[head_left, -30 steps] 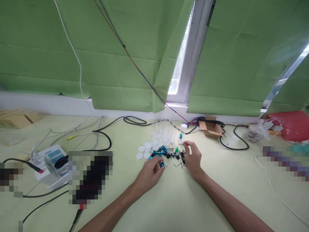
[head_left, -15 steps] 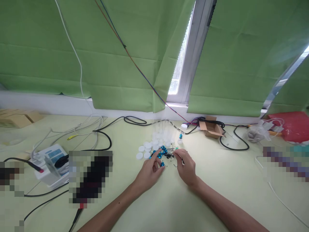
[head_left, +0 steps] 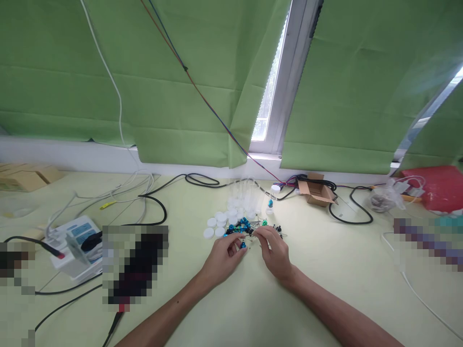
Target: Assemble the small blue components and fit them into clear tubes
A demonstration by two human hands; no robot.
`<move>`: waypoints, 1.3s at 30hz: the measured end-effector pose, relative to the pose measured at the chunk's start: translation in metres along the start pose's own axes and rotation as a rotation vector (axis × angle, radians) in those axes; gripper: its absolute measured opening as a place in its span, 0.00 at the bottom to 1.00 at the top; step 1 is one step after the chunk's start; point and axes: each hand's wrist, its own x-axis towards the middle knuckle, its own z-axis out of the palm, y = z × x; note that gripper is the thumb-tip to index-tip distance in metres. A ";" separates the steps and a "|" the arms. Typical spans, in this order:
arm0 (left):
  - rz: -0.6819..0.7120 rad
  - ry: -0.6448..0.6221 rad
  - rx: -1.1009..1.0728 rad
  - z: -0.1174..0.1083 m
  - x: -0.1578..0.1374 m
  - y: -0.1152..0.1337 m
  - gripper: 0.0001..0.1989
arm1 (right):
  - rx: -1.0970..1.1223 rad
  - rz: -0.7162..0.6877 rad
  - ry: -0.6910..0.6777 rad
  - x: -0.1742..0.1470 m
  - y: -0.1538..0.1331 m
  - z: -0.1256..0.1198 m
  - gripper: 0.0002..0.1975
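My left hand is closed, with a small blue metallic part at its thumb tip. Its index finger stretches toward the fingertips of my right hand. The right thumb and forefinger are pinched together; what sits between them is too small to make out. Just beyond both hands lies a pile of small blue parts, with black pieces and thin silver pins mixed in. A small green piece lies at the pile's right, and black parts show beyond my right knuckles.
White round caps and clear tubes stand behind the pile. One capped tube holds a blue part. Farther right is an open cardboard box beside black cables. A white power strip sits at the left.
My right hand has moved left, bringing its fingertips close to my left hand. My left index finger has drawn back from the blue pile. Black parts at the right have come into view.
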 end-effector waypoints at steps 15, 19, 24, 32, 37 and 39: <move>0.020 0.102 0.038 -0.004 0.001 0.005 0.07 | 0.089 -0.086 -0.222 -0.004 -0.004 -0.003 0.16; 0.057 0.104 0.072 -0.003 0.001 0.003 0.07 | 0.047 0.001 -0.217 -0.001 0.000 -0.003 0.10; 0.120 0.118 0.119 -0.002 0.000 0.001 0.07 | -0.002 0.119 -0.380 0.000 0.001 -0.001 0.08; 0.177 0.124 0.168 -0.003 -0.001 -0.004 0.08 | -0.031 0.103 -0.525 0.000 -0.002 -0.003 0.09; 0.193 0.122 0.166 -0.002 0.000 -0.006 0.08 | -0.031 0.107 -0.576 0.000 -0.003 -0.003 0.09; 0.193 0.116 0.169 -0.002 0.000 -0.006 0.08 | -0.033 0.103 -0.577 -0.001 -0.002 -0.002 0.09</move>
